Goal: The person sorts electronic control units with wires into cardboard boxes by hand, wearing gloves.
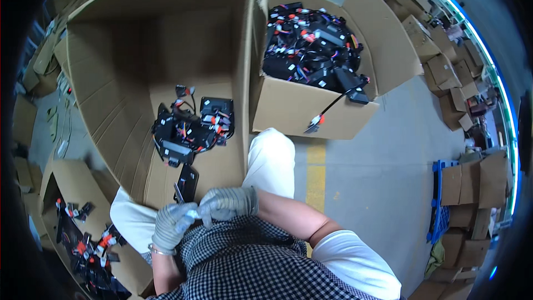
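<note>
Both my hands wear grey knitted work gloves and meet in front of my checked apron. My left hand (171, 226) is closed, with a slim grey metal-looking tool (177, 193) sticking up from its fingers. My right hand (226, 204) is closed in a pinch beside it. Between the fingertips shows a small pale bluish-white piece (192, 214), too small to name. Just beyond my hands, a flat black part (189, 180) lies at the near edge of the big open carton. Deeper in that carton sits a heap of black wired parts (191, 128) with red and white connectors.
The big carton (111, 105) stands between my knees. A second carton (311, 105), right of it, is piled with black wired parts (316, 44); one cable hangs over its front. Another carton (83, 183) at lower left holds similar parts. Stacked boxes and a blue pallet (438, 205) line the right.
</note>
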`<state>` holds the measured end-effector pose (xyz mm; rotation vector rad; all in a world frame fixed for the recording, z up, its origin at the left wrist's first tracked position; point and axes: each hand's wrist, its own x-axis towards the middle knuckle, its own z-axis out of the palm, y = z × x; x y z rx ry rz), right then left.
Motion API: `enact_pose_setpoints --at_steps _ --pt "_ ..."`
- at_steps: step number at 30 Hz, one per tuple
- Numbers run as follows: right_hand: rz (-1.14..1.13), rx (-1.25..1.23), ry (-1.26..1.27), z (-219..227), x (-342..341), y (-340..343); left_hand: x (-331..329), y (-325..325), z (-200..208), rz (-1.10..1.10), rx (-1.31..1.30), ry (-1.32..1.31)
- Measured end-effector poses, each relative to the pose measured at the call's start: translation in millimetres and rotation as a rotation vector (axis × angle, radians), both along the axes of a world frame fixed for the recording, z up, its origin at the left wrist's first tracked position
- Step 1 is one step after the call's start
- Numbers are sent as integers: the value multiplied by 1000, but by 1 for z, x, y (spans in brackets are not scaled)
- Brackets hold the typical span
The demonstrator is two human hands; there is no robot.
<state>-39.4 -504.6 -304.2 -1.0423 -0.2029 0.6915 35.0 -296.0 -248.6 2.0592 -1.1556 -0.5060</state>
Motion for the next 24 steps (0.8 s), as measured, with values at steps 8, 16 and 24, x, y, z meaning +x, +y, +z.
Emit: enact_pose_setpoints --at_steps 8,16,24 --pt "-219 -588 -729 -7 -12 19 -19 1 -10 45 70 -102" --pt "-440 -464 -594 59 -27 28 -32 20 -96 858 -361 1133" --pt "90 -93 -852 56 -38 77 -23 4 -130 820 -557 1840"
